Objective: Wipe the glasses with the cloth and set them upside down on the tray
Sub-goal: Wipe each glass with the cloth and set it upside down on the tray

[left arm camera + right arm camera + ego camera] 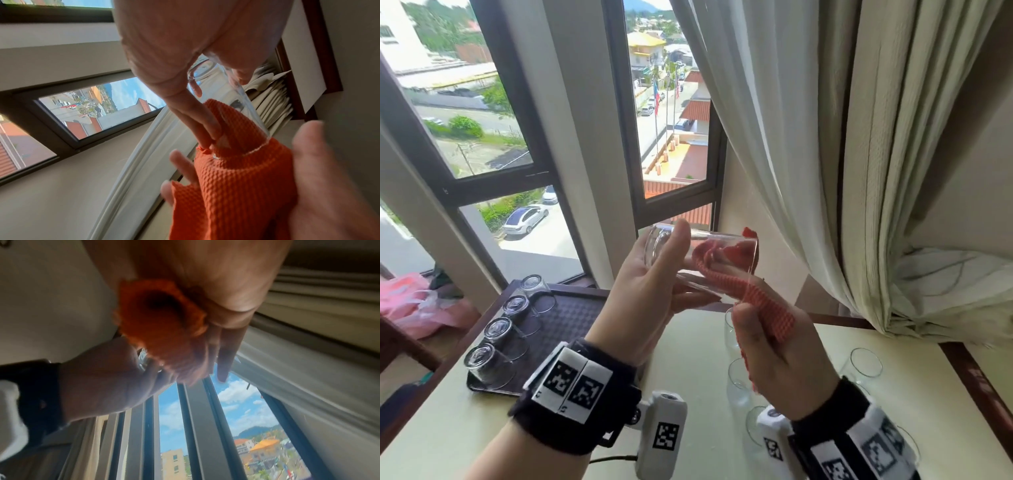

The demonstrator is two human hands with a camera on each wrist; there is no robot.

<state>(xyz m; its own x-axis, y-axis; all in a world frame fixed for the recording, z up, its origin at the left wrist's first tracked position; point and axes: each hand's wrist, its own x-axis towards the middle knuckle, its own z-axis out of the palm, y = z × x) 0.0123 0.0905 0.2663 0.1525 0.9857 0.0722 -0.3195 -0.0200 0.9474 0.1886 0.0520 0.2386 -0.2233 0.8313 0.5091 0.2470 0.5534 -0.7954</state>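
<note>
My left hand (654,291) grips a clear glass (722,240) held on its side above the table, mouth toward the right. An orange cloth (763,305) is stuffed into that glass, and my right hand (774,346) holds the cloth just outside the rim. The left wrist view shows the glass (244,99) with the cloth (236,186) filling its mouth. In the blurred right wrist view the cloth (162,318) bunches under my fingers. Several glasses (493,363) stand upside down along the left side of the dark tray (571,318).
Several upright glasses (864,365) stand on the pale table (688,370) under and right of my right hand. A window lies ahead, a curtain (893,171) hangs at the right, and a pink bag (410,301) lies far left.
</note>
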